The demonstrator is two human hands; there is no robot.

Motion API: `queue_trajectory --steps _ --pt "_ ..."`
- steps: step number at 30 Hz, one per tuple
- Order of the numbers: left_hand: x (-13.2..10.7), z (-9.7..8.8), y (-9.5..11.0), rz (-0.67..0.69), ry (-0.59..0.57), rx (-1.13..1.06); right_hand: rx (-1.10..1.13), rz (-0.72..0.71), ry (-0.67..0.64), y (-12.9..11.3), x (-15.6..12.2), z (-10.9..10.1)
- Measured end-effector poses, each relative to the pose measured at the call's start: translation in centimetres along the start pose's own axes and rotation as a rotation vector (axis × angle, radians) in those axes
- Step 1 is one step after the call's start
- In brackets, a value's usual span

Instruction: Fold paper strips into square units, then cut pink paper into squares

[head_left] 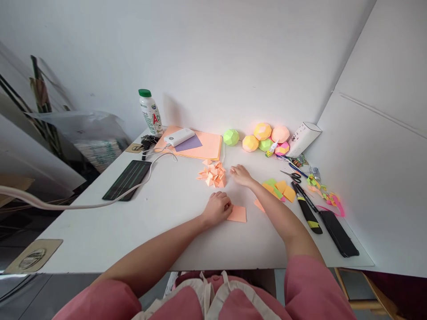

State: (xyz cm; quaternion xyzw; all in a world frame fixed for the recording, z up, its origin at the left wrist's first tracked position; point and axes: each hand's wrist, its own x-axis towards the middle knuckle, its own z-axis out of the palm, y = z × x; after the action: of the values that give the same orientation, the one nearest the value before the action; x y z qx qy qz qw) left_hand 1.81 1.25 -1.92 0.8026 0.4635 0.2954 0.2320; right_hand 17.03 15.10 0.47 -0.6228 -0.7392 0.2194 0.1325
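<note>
My left hand (217, 208) rests on the white table (160, 222) with its fingers curled, pressing the left edge of an orange paper square (237, 214). Further back, my right hand (240, 174) lies flat with fingers stretched toward a pile of small folded orange paper pieces (212, 174); it holds nothing. Another orange square (259, 205) peeks out from under my right forearm.
A stack of orange sheets (203, 146) with a white power bank (179, 137), a bottle (150, 112), a dark keyboard (127, 179), paper balls (263, 138), coloured squares (280, 189), scissors (292, 175), a utility knife (308, 213), a black case (338, 233).
</note>
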Motion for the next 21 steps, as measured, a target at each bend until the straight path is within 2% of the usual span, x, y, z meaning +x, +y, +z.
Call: queue_trajectory --steps 3,5,9,13,17,21 --pt "0.0 0.0 0.0 0.005 0.011 -0.004 0.122 -0.146 -0.028 -1.6 -1.6 1.3" --pt "0.0 0.0 -0.2 0.003 0.027 -0.007 0.192 -0.193 -0.012 -1.5 -3.2 1.5" --pt "0.5 -0.2 -0.9 -0.008 0.066 -0.013 0.283 -0.197 0.059 0.7 -7.6 1.3" --pt "0.8 -0.5 -1.6 -0.009 0.083 -0.012 0.330 -0.198 0.069 3.0 -11.2 1.4" --pt "0.7 -0.6 -1.6 0.020 0.070 0.017 0.426 -0.209 0.101 3.5 -12.1 1.5" --pt "0.6 -0.6 -1.3 0.032 0.063 0.048 0.421 -0.219 0.108 3.3 -11.9 1.6"
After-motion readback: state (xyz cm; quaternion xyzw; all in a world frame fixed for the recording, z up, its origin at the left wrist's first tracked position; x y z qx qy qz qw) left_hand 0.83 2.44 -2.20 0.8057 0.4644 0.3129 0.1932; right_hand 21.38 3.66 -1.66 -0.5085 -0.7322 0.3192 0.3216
